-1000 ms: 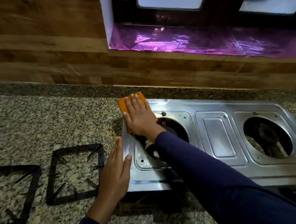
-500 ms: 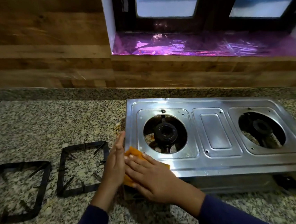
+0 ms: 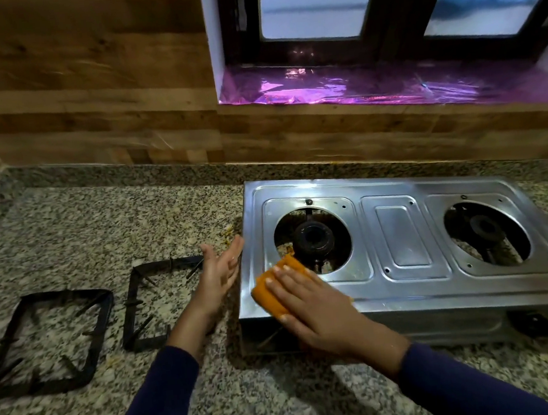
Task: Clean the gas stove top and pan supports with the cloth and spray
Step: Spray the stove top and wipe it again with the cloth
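Note:
A steel two-burner gas stove top (image 3: 402,231) lies on the granite counter, right of centre. My right hand (image 3: 319,313) presses a folded orange cloth (image 3: 270,291) flat on the stove's front left corner, just in front of the left burner (image 3: 312,238). My left hand (image 3: 220,276) hovers beside the stove's left edge, palm turned toward it, fingers spread and holding nothing. Two black pan supports lie on the counter to the left: one (image 3: 161,301) near my left hand, the other (image 3: 51,339) farther left. No spray bottle is in view.
Speckled granite counter (image 3: 101,230) runs back to a wooden wall. A window sill lined with purple foil (image 3: 371,87) sits above the stove. Yellowish crumbs (image 3: 230,233) lie by the stove's back left edge. A black knob (image 3: 531,323) shows on the stove's front.
My right hand dragged the cloth from the stove's back left corner down to its front left edge, then slightly back onto the top. My left hand lifted off the stove's side and opened.

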`<action>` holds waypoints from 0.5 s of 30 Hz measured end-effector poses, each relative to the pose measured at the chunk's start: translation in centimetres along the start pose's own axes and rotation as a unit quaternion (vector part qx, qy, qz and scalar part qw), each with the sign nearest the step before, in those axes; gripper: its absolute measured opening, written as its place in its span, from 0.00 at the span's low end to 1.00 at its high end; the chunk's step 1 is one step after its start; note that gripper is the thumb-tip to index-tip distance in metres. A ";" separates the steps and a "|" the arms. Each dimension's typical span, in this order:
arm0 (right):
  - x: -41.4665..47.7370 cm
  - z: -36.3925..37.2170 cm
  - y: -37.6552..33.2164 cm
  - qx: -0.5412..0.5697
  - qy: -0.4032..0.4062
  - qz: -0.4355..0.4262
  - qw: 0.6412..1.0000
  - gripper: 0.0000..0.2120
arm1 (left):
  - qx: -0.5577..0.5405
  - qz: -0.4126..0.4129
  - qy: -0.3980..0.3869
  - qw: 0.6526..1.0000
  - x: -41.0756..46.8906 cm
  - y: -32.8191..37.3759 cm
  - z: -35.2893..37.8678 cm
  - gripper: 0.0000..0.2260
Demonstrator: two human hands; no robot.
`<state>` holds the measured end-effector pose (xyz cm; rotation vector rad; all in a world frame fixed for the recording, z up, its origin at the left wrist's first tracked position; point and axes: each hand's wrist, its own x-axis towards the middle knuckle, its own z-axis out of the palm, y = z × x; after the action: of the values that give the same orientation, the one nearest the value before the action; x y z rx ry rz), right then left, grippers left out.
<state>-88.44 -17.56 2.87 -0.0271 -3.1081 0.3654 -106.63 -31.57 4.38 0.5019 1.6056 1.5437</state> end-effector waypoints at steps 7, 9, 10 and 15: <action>11.9 0.2 -0.1 0.068 0.029 0.171 0.982 0.31 | -0.175 -0.007 0.065 0.982 -0.4 -0.5 -0.9 0.45; 11.4 0.4 -0.7 0.045 0.043 0.154 0.986 0.31 | -0.159 -0.001 0.081 0.984 -0.7 -1.1 -1.1 0.44; 10.5 0.6 -1.2 0.035 0.053 0.122 0.990 0.30 | -0.148 0.002 0.085 0.985 -0.8 -1.4 -1.1 0.44; 5.5 1.5 -3.7 0.038 0.056 -0.017 0.998 0.25 | -0.060 0.009 0.124 0.990 -0.4 -1.7 0.5 0.40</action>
<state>-94.03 -21.37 2.36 0.0054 -2.9771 0.4646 -105.60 -31.88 2.91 0.2660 1.6831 1.7592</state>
